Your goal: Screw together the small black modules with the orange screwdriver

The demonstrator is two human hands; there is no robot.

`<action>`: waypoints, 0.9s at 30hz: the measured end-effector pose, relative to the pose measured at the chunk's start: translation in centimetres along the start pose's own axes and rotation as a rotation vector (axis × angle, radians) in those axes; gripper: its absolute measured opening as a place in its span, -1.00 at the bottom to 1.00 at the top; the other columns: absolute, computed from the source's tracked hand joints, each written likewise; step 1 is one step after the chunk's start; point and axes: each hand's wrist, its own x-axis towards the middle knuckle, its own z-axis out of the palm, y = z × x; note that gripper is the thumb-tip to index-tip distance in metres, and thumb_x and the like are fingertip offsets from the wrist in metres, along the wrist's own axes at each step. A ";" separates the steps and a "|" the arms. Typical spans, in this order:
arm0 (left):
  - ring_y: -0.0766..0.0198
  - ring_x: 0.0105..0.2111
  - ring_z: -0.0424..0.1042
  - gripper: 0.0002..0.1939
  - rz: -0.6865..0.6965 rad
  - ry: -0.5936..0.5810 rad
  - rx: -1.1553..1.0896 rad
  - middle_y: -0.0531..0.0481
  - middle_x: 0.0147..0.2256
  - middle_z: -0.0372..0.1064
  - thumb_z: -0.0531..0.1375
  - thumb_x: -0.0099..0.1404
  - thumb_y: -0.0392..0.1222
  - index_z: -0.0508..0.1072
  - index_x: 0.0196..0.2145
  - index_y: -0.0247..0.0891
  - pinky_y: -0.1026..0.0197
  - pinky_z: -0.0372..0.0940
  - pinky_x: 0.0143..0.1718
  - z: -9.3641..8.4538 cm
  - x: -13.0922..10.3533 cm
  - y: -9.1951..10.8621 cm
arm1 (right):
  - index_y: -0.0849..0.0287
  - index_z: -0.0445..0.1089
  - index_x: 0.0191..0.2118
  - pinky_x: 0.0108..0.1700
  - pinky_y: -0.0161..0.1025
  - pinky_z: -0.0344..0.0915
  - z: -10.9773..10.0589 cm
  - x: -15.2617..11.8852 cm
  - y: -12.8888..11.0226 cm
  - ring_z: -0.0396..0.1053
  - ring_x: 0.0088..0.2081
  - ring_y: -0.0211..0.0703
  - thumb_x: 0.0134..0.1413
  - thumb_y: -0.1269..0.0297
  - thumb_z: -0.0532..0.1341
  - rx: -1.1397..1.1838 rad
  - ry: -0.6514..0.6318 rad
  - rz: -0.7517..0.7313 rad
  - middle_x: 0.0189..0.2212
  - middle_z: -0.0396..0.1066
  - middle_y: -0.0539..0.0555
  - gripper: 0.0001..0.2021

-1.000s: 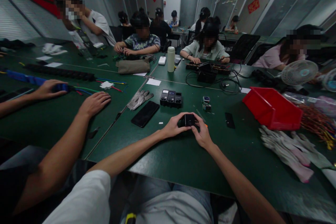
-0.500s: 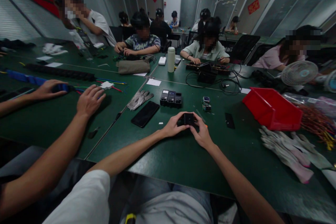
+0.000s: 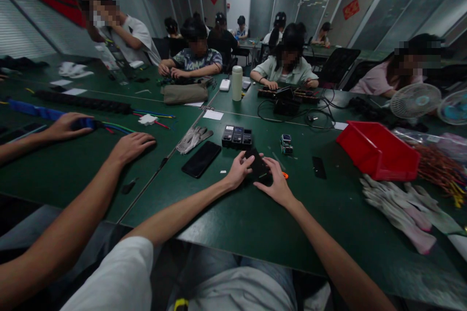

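Above the green table, a flat black rectangular device (image 3: 257, 166) is held tilted, its kind not clear from here. My left hand (image 3: 238, 172) grips its left side, the thumb across its face. Around its right edge, the fingers and thumb of my right hand (image 3: 277, 182) are curled. A small orange item (image 3: 285, 175) peeks out by the right hand. Just beyond lies a black case with three slots (image 3: 237, 137). To its right is a small stack of electronic modules (image 3: 286, 144), and to its left a black smartphone (image 3: 201, 159).
A red bin (image 3: 379, 153) and grey gloves (image 3: 397, 209) lie to the right, with a thin black plate (image 3: 318, 167) nearer. A neighbour's hand (image 3: 133, 148) rests on the table at left, by wires. Another glove (image 3: 195, 138) and a bottle (image 3: 237, 82) are ahead.
The black device has turned from a small upright face to a broad tilted one. My right hand has shifted slightly down and left, uncovering the orange item. The neighbour's hand has moved nearer.
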 end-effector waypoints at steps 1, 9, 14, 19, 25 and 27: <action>0.15 -0.08 0.42 -0.60 -0.016 -0.008 -0.027 -0.24 -0.01 0.34 0.19 0.19 -0.02 0.23 -0.10 -0.29 0.02 0.35 -0.10 0.0 0.0 0.0 | 0.06 0.08 0.18 0.10 0.08 0.23 -0.1 0.0 -0.1 0.13 0.15 0.07 -0.08 0.22 0.31 -0.008 0.013 0.002 0.13 0.08 0.20 -0.33; 0.09 -0.03 0.35 -0.41 -0.093 -0.088 0.079 -0.13 -0.01 0.29 0.32 0.04 -0.15 0.23 0.01 -0.22 0.01 0.35 -0.09 -0.1 -0.3 0.4 | 0.09 0.21 0.05 0.11 0.04 0.19 -0.9 0.2 0.3 0.21 0.07 0.01 -0.09 0.47 0.20 -0.068 0.169 -0.009 0.00 0.23 0.15 -0.50; 0.13 -0.06 0.34 -0.48 -0.023 -0.176 0.236 -0.06 -0.10 0.35 0.32 0.00 -0.28 0.31 -0.06 -0.29 0.06 0.26 0.00 0.0 -0.6 0.2 | 0.07 0.27 0.01 0.13 0.07 0.16 -1.1 0.0 1.0 0.17 0.10 0.03 -0.13 0.54 0.17 -0.150 0.225 0.008 0.04 0.19 0.14 -0.49; 0.17 -0.13 0.37 -0.50 -0.060 -0.204 0.291 0.00 -0.13 0.37 0.31 0.00 -0.30 0.33 -0.06 -0.26 0.06 0.25 -0.03 -0.3 -0.6 -0.1 | 0.01 0.28 0.03 0.12 0.04 0.19 -1.1 0.0 1.1 0.14 0.12 0.00 -0.12 0.59 0.11 -0.173 0.282 0.021 0.08 0.13 0.12 -0.46; 0.15 -0.16 0.38 -0.51 -0.028 -0.153 0.353 0.00 -0.18 0.40 0.32 -0.02 -0.29 0.37 -0.09 -0.23 -0.01 0.25 -0.05 -0.6 -0.5 -0.4 | 0.00 0.26 0.05 0.12 0.00 0.21 -1.2 0.1 1.1 0.14 0.13 -0.03 -0.11 0.60 0.10 -0.151 0.252 0.002 0.09 0.10 0.12 -0.44; 0.16 -0.14 0.38 -0.52 -0.032 -0.155 0.336 0.00 -0.17 0.40 0.32 -0.02 -0.30 0.37 -0.09 -0.23 0.01 0.25 -0.04 -0.6 -0.5 -0.4 | 0.01 0.24 0.07 0.13 0.01 0.19 -1.2 0.1 1.0 0.14 0.13 -0.03 -0.10 0.59 0.10 -0.148 0.255 -0.003 0.09 0.12 0.12 -0.44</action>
